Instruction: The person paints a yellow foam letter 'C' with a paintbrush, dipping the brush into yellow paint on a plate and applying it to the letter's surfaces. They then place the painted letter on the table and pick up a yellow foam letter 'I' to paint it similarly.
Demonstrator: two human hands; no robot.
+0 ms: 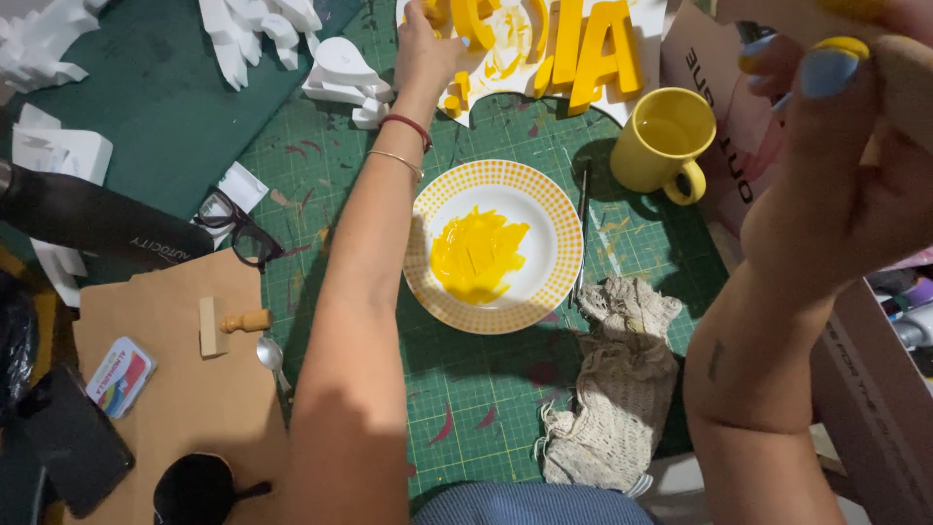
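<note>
My hands at work around a plate point(559, 255) of yellow paint.
My left hand point(425, 51) reaches beyond the plate, touching yellow foam letters point(583, 49); grip unclear. My right hand point(855, 146), raised right of the plate, clasps a wooden handle point(909, 83).

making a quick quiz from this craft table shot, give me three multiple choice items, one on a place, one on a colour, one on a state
1. Where is the yellow mug relative to the plate?
A. upper right of it
B. lower left of it
C. on it

2. What colour is the paint on the plate?
A. blue
B. yellow
C. red

3. What is the left hand doing?
A. lying flat on the crumpled cloth
B. gripping the eyeglasses
C. reaching to the yellow letters

Answers: 1 A, the mug stands apart on the green mat, beyond the plate's upper right rim. 2 B, a yellow smear fills the plate's centre. 3 C, the arm stretches past the plate and the hand rests at the letters.
</note>
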